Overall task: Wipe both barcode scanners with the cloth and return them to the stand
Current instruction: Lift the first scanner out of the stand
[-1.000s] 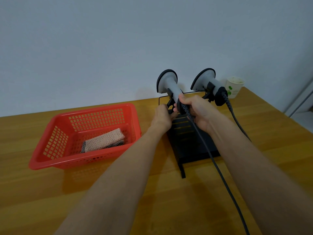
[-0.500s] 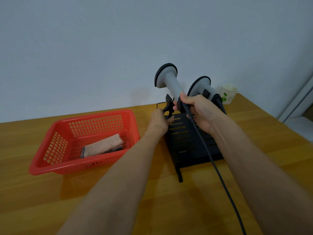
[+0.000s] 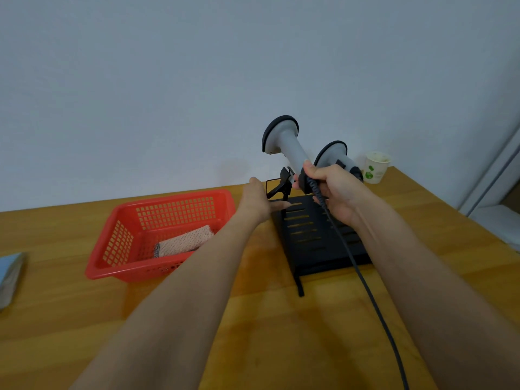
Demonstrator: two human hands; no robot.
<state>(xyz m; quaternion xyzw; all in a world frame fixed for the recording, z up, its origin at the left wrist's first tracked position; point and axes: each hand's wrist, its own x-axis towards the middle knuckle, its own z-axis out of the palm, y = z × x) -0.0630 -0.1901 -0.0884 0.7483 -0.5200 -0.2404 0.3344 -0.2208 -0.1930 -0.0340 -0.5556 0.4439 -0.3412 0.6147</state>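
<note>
My right hand (image 3: 334,192) grips the handle of a grey barcode scanner (image 3: 284,142), lifted clear above the black stand (image 3: 315,237); its dark cable (image 3: 365,282) trails toward me. The second grey scanner (image 3: 333,154) sits behind my right hand, partly hidden. My left hand (image 3: 260,204) rests flat against the stand's left edge, beside the empty black holder clip (image 3: 287,178). A pinkish folded cloth (image 3: 184,242) lies in the red basket (image 3: 118,246) to the left.
A paper cup (image 3: 375,167) with a green print stands at the table's back right corner. A blue-grey object (image 3: 9,277) lies at the left edge. The wooden table (image 3: 267,333) ends at a white wall behind.
My right hand has raised the left scanner out of its holder clip and higher above the stand. My left hand has stayed at the stand's left side.
</note>
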